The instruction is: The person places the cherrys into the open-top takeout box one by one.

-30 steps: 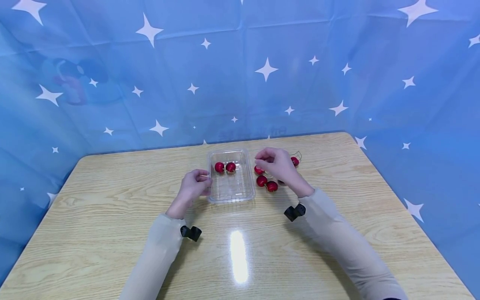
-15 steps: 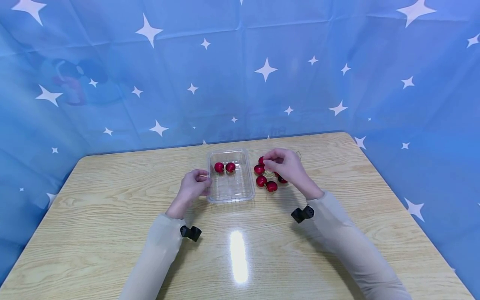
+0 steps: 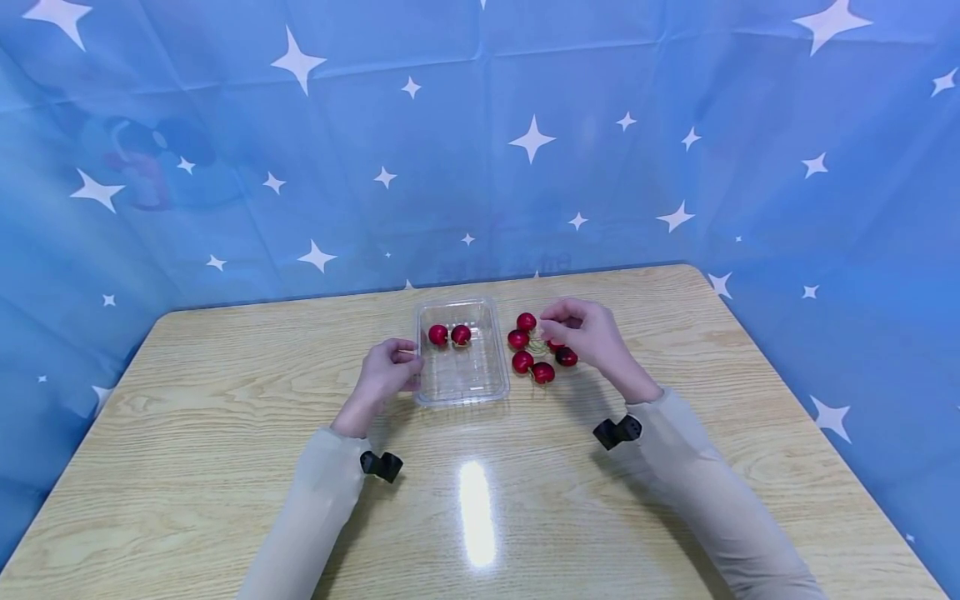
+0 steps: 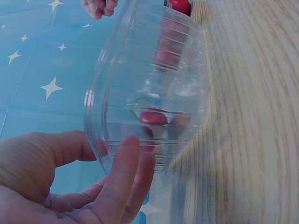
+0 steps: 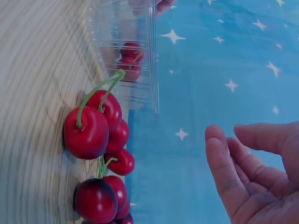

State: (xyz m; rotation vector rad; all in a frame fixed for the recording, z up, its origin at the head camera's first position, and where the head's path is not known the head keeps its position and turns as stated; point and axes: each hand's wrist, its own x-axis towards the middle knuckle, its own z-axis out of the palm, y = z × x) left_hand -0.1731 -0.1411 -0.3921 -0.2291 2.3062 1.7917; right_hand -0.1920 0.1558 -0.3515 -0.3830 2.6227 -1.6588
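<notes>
A clear plastic box holds a pair of red cherries toward its far side. My left hand grips the box's left rim, its thumb at the rim and fingertips against the wall in the left wrist view. To the right of the box lies a cluster of red cherries, several with green stems. Over the cluster's right side hovers my right hand, fingers loosely bent, thumb and fingertips apart. Nothing shows between them in the right wrist view. The hand partly hides the cherries beneath.
Everything rests on a light wood-grain table, near its far edge. Behind it hangs a blue cloth with white stars. A bright light reflection shows on the table in front of the box.
My right hand has moved right across the cluster, uncovering cherries on its near and left sides and covering one at the far right. The left hand and the box have stayed still.
</notes>
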